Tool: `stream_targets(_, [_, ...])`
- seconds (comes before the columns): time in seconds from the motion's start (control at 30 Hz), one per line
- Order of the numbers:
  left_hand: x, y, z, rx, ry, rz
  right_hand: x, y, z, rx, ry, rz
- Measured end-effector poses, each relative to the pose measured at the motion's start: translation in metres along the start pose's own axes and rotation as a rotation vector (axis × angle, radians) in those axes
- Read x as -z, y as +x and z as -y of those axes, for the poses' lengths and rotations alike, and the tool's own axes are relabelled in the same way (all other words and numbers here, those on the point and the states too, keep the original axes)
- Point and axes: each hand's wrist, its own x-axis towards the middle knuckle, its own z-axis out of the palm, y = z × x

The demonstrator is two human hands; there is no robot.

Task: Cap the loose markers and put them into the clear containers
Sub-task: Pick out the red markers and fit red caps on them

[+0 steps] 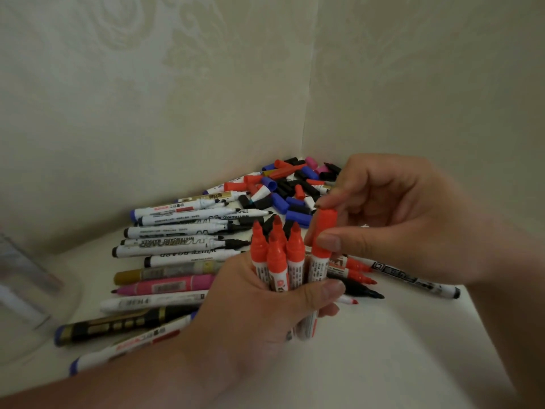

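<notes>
Several red markers (277, 261) sit gripped in left hand (265, 308); right hand (398, 219) pinches red cap (324, 225), cap pile (283, 187) behind.

Looks like room in home — cream wallpaper (177, 84) with pale flower pattern covers two walls meeting in corner. Plain white table (398, 349) stands in this corner, heap of markers (182, 231) and loose caps (290, 191) on it.

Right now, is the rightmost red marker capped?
Capped: the right hand pinches a red cap over the marker; fully seated, cannot tell.
</notes>
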Motion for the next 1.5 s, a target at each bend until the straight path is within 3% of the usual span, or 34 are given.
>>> stream_targets(0.13, [0.002, 0.001, 0.002, -0.045, -0.039, -0.015, 0.000, 0.001, -0.003, 0.003, 0.012, 0.041])
stream_targets(0.47, [0.034, -0.032, -0.064, -0.265, -0.056, -0.024, -0.058, 0.032, 0.038, 0.186, 0.239, -0.100])
stream_targets(0.6, [0.072, -0.066, -0.069, -0.321, -0.035, -0.244, -0.096, 0.064, 0.068, 0.260, 0.148, -0.062])
stream_targets(0.73, [0.096, -0.092, -0.056, -0.270, -0.080, -0.414, -0.105, 0.103, 0.102, 0.364, 0.200, -0.248])
stream_targets(0.8, [0.098, -0.095, -0.047, -0.222, -0.054, -0.434, -0.110, 0.124, 0.119, 0.399, 0.143, -0.303])
stream_targets(0.93, [0.100, -0.095, -0.034, -0.138, -0.035, -0.370, -0.149, 0.151, 0.139, 0.388, -0.079, -0.211])
stream_targets(1.3, [0.114, -0.089, -0.032, -0.170, -0.103, -0.412, -0.201, 0.169, 0.115, 0.245, -0.437, -0.033])
stream_targets(1.5, [0.110, -0.088, -0.035, -0.134, -0.012, -0.438, -0.139, 0.146, 0.106, 0.279, -0.484, -0.224])
